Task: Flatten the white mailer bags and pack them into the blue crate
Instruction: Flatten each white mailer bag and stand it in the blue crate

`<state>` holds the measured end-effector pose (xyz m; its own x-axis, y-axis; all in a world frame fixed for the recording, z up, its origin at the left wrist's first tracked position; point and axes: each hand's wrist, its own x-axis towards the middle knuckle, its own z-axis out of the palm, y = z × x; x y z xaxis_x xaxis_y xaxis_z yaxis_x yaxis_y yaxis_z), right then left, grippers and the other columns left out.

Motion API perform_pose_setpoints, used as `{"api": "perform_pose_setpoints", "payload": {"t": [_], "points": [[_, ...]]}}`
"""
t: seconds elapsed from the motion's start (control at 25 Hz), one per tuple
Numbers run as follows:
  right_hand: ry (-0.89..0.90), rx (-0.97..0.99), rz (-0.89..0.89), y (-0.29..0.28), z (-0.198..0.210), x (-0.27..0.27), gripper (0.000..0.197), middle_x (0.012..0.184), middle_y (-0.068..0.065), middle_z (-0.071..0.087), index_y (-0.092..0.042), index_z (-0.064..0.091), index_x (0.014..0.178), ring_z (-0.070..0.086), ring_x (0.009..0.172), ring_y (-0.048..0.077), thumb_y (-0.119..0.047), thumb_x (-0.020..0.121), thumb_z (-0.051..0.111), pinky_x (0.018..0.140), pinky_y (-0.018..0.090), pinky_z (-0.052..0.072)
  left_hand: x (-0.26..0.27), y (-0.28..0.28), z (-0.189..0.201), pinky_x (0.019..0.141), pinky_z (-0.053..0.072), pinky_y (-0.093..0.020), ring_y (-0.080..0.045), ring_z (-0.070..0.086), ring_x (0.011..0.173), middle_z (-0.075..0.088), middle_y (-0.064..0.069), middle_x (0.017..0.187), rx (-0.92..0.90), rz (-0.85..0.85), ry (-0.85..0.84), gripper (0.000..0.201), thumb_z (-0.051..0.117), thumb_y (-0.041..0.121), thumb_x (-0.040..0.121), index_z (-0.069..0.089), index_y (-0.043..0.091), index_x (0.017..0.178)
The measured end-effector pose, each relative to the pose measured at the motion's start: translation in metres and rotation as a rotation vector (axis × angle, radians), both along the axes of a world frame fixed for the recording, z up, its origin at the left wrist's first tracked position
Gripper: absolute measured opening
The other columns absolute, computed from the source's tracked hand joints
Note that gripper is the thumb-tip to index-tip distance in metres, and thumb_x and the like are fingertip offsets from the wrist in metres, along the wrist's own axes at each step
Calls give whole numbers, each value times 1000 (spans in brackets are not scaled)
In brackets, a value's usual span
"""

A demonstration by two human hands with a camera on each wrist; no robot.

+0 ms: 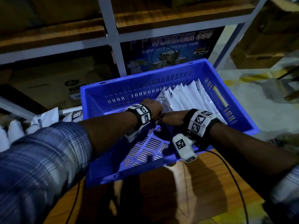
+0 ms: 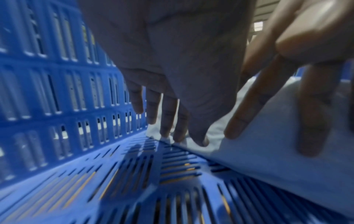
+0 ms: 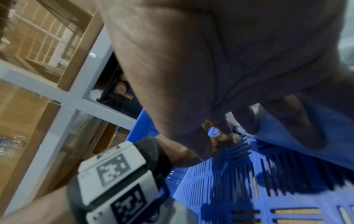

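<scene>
Both hands, left (image 1: 152, 109) and right (image 1: 173, 118), press flat-fingered on roughly eight mailer bags (image 1: 186, 96) in one crate (image 1: 145, 78).

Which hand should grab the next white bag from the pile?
Probably the left hand. The loose bags lie outside the crate on the person's left, nearest that arm. The right hand sits by the packed row and could steady it.

Warehouse packing area: metal shelving (image 1: 113, 38) at 12 o'clock, cardboard cartons (image 1: 53, 88) at 10 o'clock, adhesive-tape carton (image 1: 169, 49) behind blue crate (image 1: 100, 101), loose mailer bags (image 1: 32, 123) at 9 o'clock.
</scene>
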<state>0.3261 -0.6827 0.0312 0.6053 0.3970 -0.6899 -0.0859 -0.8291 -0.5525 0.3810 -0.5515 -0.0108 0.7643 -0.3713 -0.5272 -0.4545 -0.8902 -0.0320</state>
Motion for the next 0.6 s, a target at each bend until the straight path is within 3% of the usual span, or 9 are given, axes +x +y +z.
{"api": "perform_pose_setpoints", "payload": {"t": [0.04, 0.08, 0.12, 0.2, 0.28, 0.4, 0.44, 0.52, 0.6], "points": [[-96, -202, 118, 8, 2, 5, 41, 134, 6, 52, -4, 48, 141, 47, 119, 16, -4, 103, 32, 107, 26, 31, -1, 1, 2, 87, 50, -36, -36, 65, 104, 68, -12, 118, 11, -16, -10, 31, 64, 34, 91, 70, 20, 119], [-94, -239, -66, 23, 9, 10, 40, 139, 13, 49, -1, 43, 143, 46, 120, 18, -10, 104, 36, 107, 28, 31, -2, 3, 4, 88, 47, -34, -35, 64, 107, 67, -12, 121, 20, -21, -17, 35, 62, 34, 93, 67, 21, 124], [33, -195, -22, 25, 14, 10, 42, 145, 14, 45, -2, 40, 145, 44, 127, 21, -14, 104, 39, 107, 28, 30, -2, 4, 6, 89, 45, -32, -35, 62, 111, 64, -14, 127, 14, -14, -22, 40, 61, 34, 95, 62, 20, 132], [47, -184, 32, 22, 25, 6, 45, 150, 16, 40, -5, 38, 147, 40, 135, 26, -18, 104, 42, 109, 28, 30, -5, 6, 11, 93, 43, -31, -34, 57, 121, 54, -14, 142, -5, 3, -35, 48, 58, 33, 97, 53, 17, 142], [17, -170, 83, 23, 29, 1, 45, 149, 17, 41, -5, 38, 147, 40, 136, 28, -18, 104, 42, 111, 32, 31, -8, 5, 20, 96, 44, -31, -32, 56, 125, 53, -9, 144, -11, -6, -50, 47, 55, 35, 98, 53, 15, 141], [-50, -175, 130, 18, 31, 1, 42, 145, 15, 45, -4, 45, 142, 44, 132, 28, -21, 104, 41, 109, 33, 36, -13, 6, 36, 94, 43, -34, -30, 61, 118, 63, -9, 129, -1, 11, -52, 34, 53, 39, 97, 67, 20, 122], [-63, -172, 125, 19, 37, -1, 42, 143, 14, 47, -3, 46, 140, 47, 127, 26, -24, 104, 42, 104, 30, 40, -15, 8, 40, 92, 44, -34, -30, 62, 115, 65, -10, 125, -11, 16, -68, 33, 52, 40, 97, 69, 20, 116], [-79, -189, 124, 21, 51, -7, 43, 131, 12, 51, 0, 49, 137, 50, 109, 22, -28, 105, 40, 81, 18, 45, -23, 14, 51, 90, 46, -35, -33, 64, 111, 67, -12, 120, -38, 13, -104, 36, 50, 44, 97, 70, 18, 113], [-139, -179, 80, 24, 67, -11, 41, 124, 11, 56, -4, 52, 134, 52, 97, 22, -30, 104, 42, 75, 23, 49, -30, 23, 63, 89, 49, -37, -34, 65, 108, 69, -12, 115, -76, 42, -148, 40, 51, 49, 95, 71, 18, 112]]}}
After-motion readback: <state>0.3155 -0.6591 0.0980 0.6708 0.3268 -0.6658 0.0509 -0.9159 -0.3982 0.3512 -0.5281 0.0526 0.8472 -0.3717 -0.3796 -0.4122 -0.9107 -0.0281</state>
